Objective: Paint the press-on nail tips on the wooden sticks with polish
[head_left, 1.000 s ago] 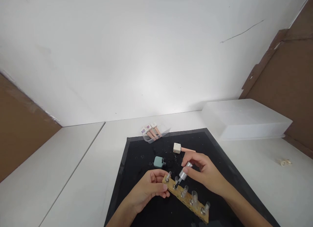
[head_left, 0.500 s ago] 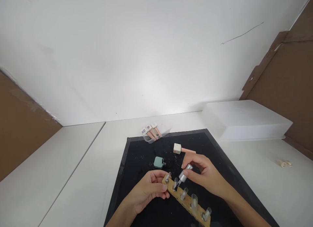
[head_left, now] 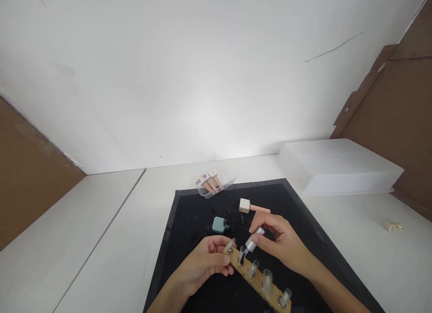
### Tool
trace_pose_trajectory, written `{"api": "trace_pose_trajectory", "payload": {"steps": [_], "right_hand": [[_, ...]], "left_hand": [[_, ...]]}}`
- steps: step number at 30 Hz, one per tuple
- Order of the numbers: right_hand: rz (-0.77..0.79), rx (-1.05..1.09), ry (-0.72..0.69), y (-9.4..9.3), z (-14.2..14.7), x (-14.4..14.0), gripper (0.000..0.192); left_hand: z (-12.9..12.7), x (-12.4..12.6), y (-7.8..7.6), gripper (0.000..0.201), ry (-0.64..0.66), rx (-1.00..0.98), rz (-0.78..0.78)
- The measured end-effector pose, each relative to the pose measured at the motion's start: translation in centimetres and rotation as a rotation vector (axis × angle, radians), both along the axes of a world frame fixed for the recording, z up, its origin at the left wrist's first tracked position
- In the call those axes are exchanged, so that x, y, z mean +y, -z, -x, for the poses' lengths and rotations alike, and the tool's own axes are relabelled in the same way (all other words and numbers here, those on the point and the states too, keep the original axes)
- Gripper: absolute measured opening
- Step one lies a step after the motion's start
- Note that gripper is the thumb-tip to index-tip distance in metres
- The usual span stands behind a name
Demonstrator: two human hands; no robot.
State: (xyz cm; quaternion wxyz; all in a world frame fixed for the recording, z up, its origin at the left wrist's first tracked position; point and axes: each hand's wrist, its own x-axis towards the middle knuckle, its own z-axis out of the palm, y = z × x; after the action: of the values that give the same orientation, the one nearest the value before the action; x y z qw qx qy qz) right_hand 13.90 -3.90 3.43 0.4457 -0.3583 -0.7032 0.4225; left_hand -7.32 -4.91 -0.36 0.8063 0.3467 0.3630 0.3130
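My left hand point(head_left: 204, 262) grips the upper left end of a narrow wooden strip point(head_left: 243, 269) between thumb and fingers. Several clear nail tips point(head_left: 267, 279) stand along the strip on small round mounts. In my right hand point(head_left: 283, 244) is a nail polish brush with a silver cap point(head_left: 255, 239), pinched by thumb and fingers. Its dark bristles point down and left at the second nail tip point(head_left: 241, 254) from my left hand; they appear to touch it. A teal square bottle point(head_left: 218, 225) lies on the black mat just beyond my left hand.
A white bottle with a pink cap point(head_left: 245, 205) lies on the black mat point(head_left: 189, 214) beyond my right hand. Similar bottles fill a clear tray point(head_left: 221, 188) at the mat's back edge. A white box point(head_left: 344, 169) and small beige pieces point(head_left: 390, 226) are on the right.
The brush in my right hand has shifted slightly left and down along the second nail tip. My left hand still holds the strip in about the same place.
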Motion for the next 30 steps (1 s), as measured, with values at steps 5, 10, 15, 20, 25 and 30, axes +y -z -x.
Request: {"api": "trace_pose_trajectory", "payload": {"steps": [5,10,15,20,25,30], "right_hand": [[0.057,0.032,0.105,0.1,-0.2,0.6,0.01],[0.111,0.131,-0.009,0.1,0.0,0.4,0.008],[0.15,0.061,-0.057,0.0,0.3,0.2,0.007],[0.148,0.039,0.058,0.0,-0.3,1.0,0.013],[0.172,0.126,-0.082,-0.2,-0.1,0.7,0.013],[0.224,0.008,-0.091,-0.3,0.4,0.4,0.013]], "left_hand": [[0.0,0.0,-0.1,0.03,-0.015,0.009,-0.002],[0.0,-0.1,0.0,0.031,-0.011,0.023,-0.013],[0.0,-0.1,-0.2,0.032,0.005,0.06,-0.018],[0.0,0.0,-0.4,0.032,0.002,0.071,-0.011],[0.0,0.0,-0.6,0.029,0.037,0.094,-0.034],[-0.1,0.0,-0.7,0.026,0.06,0.103,-0.058]]}}
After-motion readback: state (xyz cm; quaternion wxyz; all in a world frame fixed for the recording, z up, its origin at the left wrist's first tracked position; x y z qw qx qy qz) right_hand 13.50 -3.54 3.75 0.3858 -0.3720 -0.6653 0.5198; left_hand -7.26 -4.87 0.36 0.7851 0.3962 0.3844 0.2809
